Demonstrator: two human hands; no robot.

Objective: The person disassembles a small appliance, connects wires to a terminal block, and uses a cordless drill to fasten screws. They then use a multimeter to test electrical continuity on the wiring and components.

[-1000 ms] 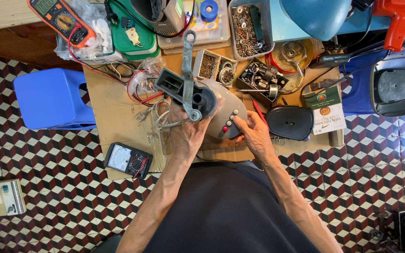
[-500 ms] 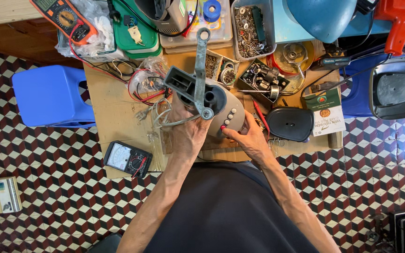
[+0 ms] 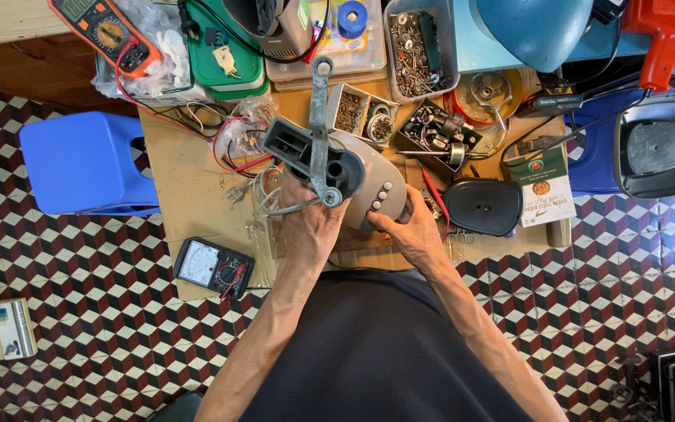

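Observation:
I hold a grey appliance base with a row of push buttons over a small wooden table. A dark plastic neck and a long grey metal bracket stick up from it toward me. My left hand grips the base from below, near a white cord. My right hand clasps the base's right side, its thumb by the buttons.
A black oval cover, an analog meter, an orange multimeter, parts trays of screws, a green case and a small printed box crowd the table. Blue stools stand at the left and right on the patterned floor.
The appliance base has been turned and lifted, so the bracket now points more upright. My right hand shifted from the table by the red tool onto the base's right side.

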